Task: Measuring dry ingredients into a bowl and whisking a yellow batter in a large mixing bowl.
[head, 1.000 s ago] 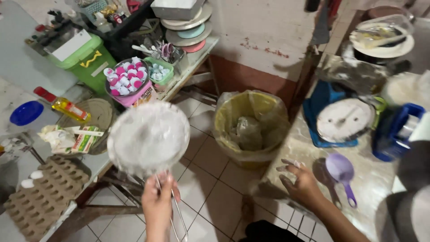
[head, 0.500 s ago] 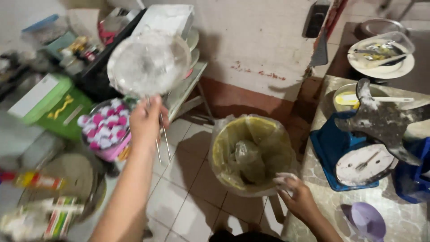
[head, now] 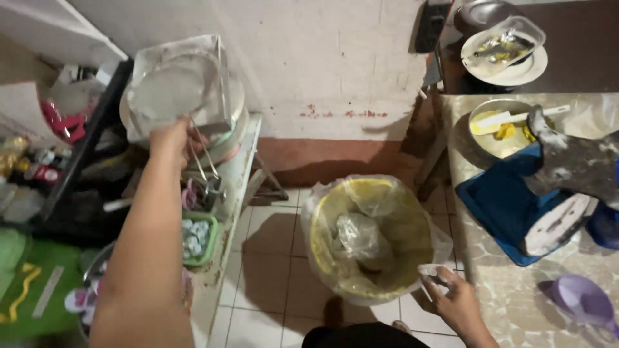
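My left hand (head: pixel 173 138) is raised and grips the wire handle of a round mesh sieve (head: pixel 169 90) dusted white. The sieve hovers over a stack of plates and a pale box (head: pixel 222 138) at the far end of the left table. My right hand (head: pixel 454 299) is low at the near right rim of a yellow waste bin (head: pixel 322 222), its fingers pinching the edge of the clear plastic liner (head: pixel 433 272). Crumpled plastic lies inside the bin.
On the left table stand a green basket of small cups (head: pixel 196 238) and a green box (head: pixel 26 283). The stone counter (head: pixel 509 296) on the right carries a purple scoop (head: pixel 580 299), a blue tray (head: pixel 500 206), a metal bowl with a spatula (head: pixel 500 122) and a covered plate (head: pixel 509 55).
My left hand lifted the sieve from low over the floor up and away to the stack at the table's far end. My right hand left the counter and reached the bin's rim.
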